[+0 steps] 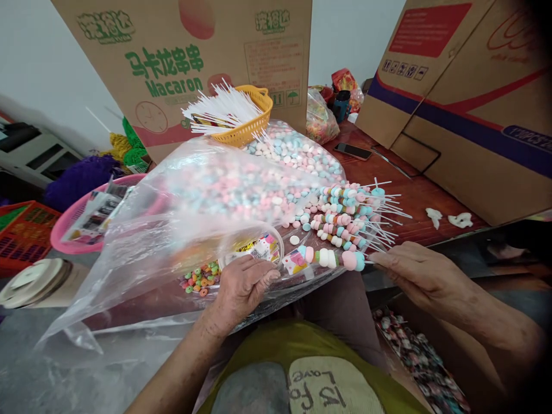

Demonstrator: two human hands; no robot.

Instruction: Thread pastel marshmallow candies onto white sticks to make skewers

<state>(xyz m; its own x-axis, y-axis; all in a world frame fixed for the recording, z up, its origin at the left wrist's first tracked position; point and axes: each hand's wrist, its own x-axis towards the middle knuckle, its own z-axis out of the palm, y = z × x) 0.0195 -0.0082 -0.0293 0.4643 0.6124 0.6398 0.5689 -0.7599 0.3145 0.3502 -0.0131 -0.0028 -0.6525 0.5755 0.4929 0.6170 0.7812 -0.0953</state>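
My right hand (414,270) pinches the white stick end of a candy skewer (330,259), which lies sideways with pink, white, green and blue pieces on it. A small printed wrapper (295,261) is at the skewer's left end. My left hand (245,287) is closed at the near rim of a clear round tub (281,248) holding printed wrappers; what its fingers hold is too small to tell. Finished skewers (345,221) lie piled behind the held one. Loose pastel candies (297,152) fill a large clear plastic bag (172,167). Colourful rings (200,279) lie left of my left hand.
A yellow basket (250,129) of white sticks stands at the back before a cardboard box (172,69). A phone (352,151) lies near a large carton (466,115) at right. Left are a pink basket (69,230) and a lidded cup (43,284). Below right, a box holds many wrapped skewers (420,362).
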